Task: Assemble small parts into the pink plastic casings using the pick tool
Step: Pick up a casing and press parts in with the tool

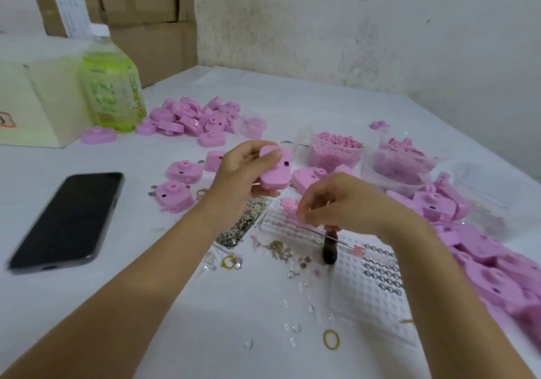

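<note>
Pink casing [273, 170] sits at the centre of the frame, lifted off the white table [175, 305]. The left hand [237, 173] grips it, thumb laid across its top and fingers curled underneath. Just lower and to the right, the right hand [336, 203] is curled over a clear tray [272, 217] of small pink parts [288, 203] and holds the pick tool [329, 250], whose dark handle juts out below the palm. Whether its bunched fingertips also pinch a part cannot be told.
</note>
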